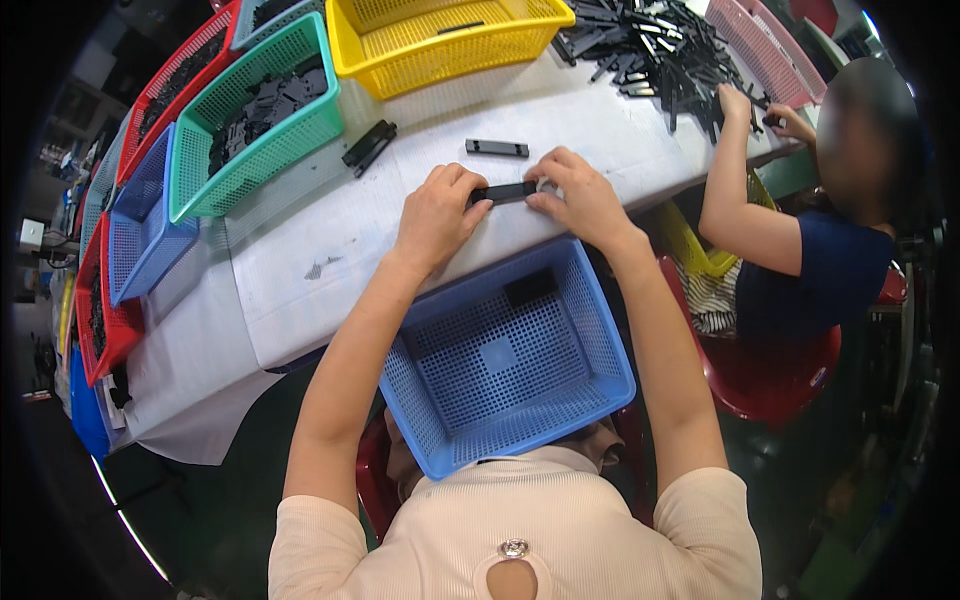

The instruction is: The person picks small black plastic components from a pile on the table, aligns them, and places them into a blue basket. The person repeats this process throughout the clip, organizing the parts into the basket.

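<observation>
Between my hands, just over the table's near edge, is a flat black bar-shaped plastic part (508, 192). My left hand (440, 210) pinches its left end, thumb below and fingers above. The right end sits in the closed fingers of my right hand (578, 198). Just beyond lies a dark grey strip-shaped part (497, 148) with notches along it. To the left of that, a thicker black part (370, 148) rests at a slant. A blue perforated basket (425, 425) is under my forearms at my lap, with a black piece (530, 288) in its far right corner.
A green basket (330, 115) of black parts stands at the left, beside blue (150, 240) and red (120, 330) ones. A yellow basket (450, 70) stands ahead. At the far right, loose black strips (650, 50) are heaped, where a co-worker (800, 230) handles pieces near a pink basket (765, 50).
</observation>
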Demonstrator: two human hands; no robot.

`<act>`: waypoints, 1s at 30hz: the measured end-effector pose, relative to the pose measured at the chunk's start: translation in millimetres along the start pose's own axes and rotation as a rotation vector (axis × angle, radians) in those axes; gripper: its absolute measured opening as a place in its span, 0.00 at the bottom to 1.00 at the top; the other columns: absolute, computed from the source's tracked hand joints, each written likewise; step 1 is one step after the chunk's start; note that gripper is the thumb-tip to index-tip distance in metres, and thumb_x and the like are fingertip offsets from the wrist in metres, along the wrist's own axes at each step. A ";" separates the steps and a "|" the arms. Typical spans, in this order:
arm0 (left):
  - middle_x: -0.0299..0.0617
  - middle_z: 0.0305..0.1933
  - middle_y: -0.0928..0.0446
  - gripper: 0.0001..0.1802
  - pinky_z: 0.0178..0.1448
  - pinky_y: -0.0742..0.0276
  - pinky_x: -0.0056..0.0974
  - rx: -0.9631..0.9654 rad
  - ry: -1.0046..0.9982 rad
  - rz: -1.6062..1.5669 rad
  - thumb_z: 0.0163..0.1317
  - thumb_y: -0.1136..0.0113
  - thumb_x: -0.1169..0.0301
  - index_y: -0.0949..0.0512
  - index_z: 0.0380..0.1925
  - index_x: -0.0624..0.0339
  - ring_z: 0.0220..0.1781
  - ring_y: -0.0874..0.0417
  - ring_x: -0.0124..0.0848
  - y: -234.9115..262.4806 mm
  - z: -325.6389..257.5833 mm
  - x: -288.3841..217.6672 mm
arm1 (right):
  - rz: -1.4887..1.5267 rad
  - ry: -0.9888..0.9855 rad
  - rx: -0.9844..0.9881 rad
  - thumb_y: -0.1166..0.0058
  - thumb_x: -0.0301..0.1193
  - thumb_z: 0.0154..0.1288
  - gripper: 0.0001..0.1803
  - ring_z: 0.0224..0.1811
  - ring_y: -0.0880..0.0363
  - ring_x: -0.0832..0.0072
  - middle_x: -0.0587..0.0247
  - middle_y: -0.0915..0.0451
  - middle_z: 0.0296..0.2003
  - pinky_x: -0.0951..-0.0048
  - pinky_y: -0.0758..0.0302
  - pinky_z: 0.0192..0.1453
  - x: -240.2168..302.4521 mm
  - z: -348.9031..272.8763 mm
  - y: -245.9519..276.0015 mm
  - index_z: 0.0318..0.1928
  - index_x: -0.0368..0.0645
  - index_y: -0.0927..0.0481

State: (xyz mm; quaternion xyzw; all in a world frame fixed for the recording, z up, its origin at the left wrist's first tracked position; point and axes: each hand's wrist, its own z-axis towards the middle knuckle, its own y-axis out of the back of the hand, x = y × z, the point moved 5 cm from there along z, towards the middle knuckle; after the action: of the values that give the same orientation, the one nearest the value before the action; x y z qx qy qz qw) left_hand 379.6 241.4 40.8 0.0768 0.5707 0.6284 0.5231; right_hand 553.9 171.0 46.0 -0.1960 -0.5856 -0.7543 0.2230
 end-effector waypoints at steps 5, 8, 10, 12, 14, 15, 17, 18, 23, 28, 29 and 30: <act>0.42 0.39 0.21 0.12 0.45 0.22 0.42 -0.018 0.022 -0.040 0.53 0.32 0.70 0.20 0.38 0.57 0.43 0.20 0.41 9.1 -36.8 -30.3 | 0.129 -0.155 -0.077 0.34 0.37 0.57 0.24 0.38 0.23 0.70 0.62 0.23 0.44 0.68 0.23 0.46 -11.2 -19.8 18.0 0.55 0.47 0.21; 0.44 0.39 0.21 0.12 0.46 0.23 0.42 0.010 0.034 -0.186 0.53 0.32 0.72 0.20 0.38 0.59 0.42 0.19 0.43 2.7 -73.9 -65.3 | 0.163 -0.182 -0.171 0.35 0.37 0.58 0.22 0.35 0.23 0.72 0.60 0.22 0.42 0.70 0.24 0.44 -19.6 -31.3 30.1 0.53 0.45 0.19; 0.43 0.39 0.21 0.12 0.46 0.22 0.42 0.089 0.074 -0.224 0.53 0.32 0.71 0.20 0.38 0.60 0.43 0.19 0.42 -20.9 -97.1 -81.1 | 0.172 -0.178 -0.226 0.35 0.36 0.59 0.20 0.33 0.24 0.74 0.60 0.22 0.40 0.71 0.25 0.42 -21.8 -35.9 31.3 0.51 0.43 0.18; 0.43 0.39 0.22 0.12 0.46 0.22 0.42 0.118 0.158 -0.195 0.54 0.32 0.69 0.20 0.37 0.60 0.43 0.19 0.41 -52.4 -115.0 -78.6 | 0.181 -0.164 -0.248 0.36 0.35 0.60 0.19 0.33 0.24 0.74 0.61 0.22 0.40 0.72 0.25 0.41 -20.9 -36.1 28.3 0.50 0.43 0.18; 0.42 0.38 0.22 0.12 0.46 0.22 0.42 0.147 0.230 -0.135 0.54 0.33 0.68 0.20 0.37 0.60 0.43 0.19 0.41 -83.0 -120.5 -77.4 | 0.186 -0.175 -0.259 0.36 0.35 0.60 0.18 0.33 0.24 0.74 0.61 0.22 0.39 0.72 0.25 0.41 -21.2 -39.2 28.5 0.50 0.43 0.18; 0.42 0.38 0.22 0.12 0.46 0.21 0.43 0.159 0.267 -0.100 0.55 0.33 0.68 0.20 0.37 0.60 0.43 0.19 0.42 -93.7 -123.4 -75.0 | 0.192 -0.177 -0.265 0.36 0.35 0.60 0.18 0.33 0.24 0.75 0.61 0.22 0.39 0.72 0.25 0.41 -20.7 -39.8 28.2 0.50 0.43 0.18; 0.41 0.38 0.23 0.12 0.45 0.21 0.44 0.152 0.252 -0.017 0.55 0.34 0.67 0.20 0.38 0.59 0.43 0.19 0.42 -104.0 -130.3 -71.8 | 0.205 -0.180 -0.276 0.37 0.35 0.61 0.17 0.32 0.24 0.75 0.61 0.22 0.39 0.72 0.25 0.41 -19.2 -40.5 28.7 0.49 0.43 0.17; 0.41 0.38 0.23 0.13 0.45 0.22 0.44 0.149 0.244 0.025 0.56 0.34 0.66 0.20 0.39 0.58 0.42 0.20 0.42 -107.3 -132.8 -70.5 | 0.212 -0.182 -0.281 0.37 0.35 0.61 0.17 0.32 0.24 0.75 0.61 0.22 0.39 0.72 0.25 0.41 -18.5 -40.5 29.3 0.49 0.43 0.17; 0.41 0.38 0.23 0.12 0.42 0.23 0.46 0.166 0.220 0.181 0.58 0.35 0.64 0.21 0.40 0.56 0.41 0.20 0.41 -110.8 -137.1 -63.7 | 0.195 -0.183 -0.287 0.37 0.35 0.61 0.16 0.31 0.24 0.74 0.62 0.21 0.38 0.72 0.25 0.41 -20.4 -44.8 28.9 0.48 0.43 0.17; 0.42 0.39 0.22 0.17 0.42 0.24 0.46 0.193 0.234 0.272 0.58 0.35 0.63 0.25 0.45 0.57 0.41 0.20 0.41 -103.2 -132.9 -70.8 | 0.182 -0.176 -0.291 0.37 0.35 0.61 0.17 0.32 0.23 0.74 0.62 0.21 0.38 0.72 0.24 0.41 -19.6 -45.8 29.9 0.48 0.43 0.17; 0.43 0.39 0.22 0.18 0.42 0.24 0.46 0.235 0.275 0.258 0.59 0.35 0.64 0.26 0.46 0.57 0.41 0.19 0.42 -105.2 -135.0 -68.8 | 0.183 -0.170 -0.292 0.36 0.36 0.61 0.17 0.32 0.23 0.74 0.62 0.21 0.38 0.72 0.24 0.41 -19.7 -44.4 30.6 0.48 0.44 0.17; 0.44 0.39 0.22 0.18 0.42 0.24 0.47 0.278 0.317 0.244 0.59 0.36 0.64 0.28 0.46 0.57 0.40 0.19 0.43 -107.6 -138.0 -66.2 | 0.184 -0.164 -0.292 0.36 0.36 0.60 0.17 0.32 0.23 0.73 0.62 0.21 0.38 0.72 0.24 0.41 -19.8 -43.0 30.6 0.48 0.44 0.17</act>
State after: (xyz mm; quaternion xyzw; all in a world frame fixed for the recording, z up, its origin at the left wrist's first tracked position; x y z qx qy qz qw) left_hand 374.4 82.8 -58.4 0.1167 0.7130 0.6066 0.3317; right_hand 586.0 124.8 49.2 -0.3399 -0.4657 -0.7892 0.2115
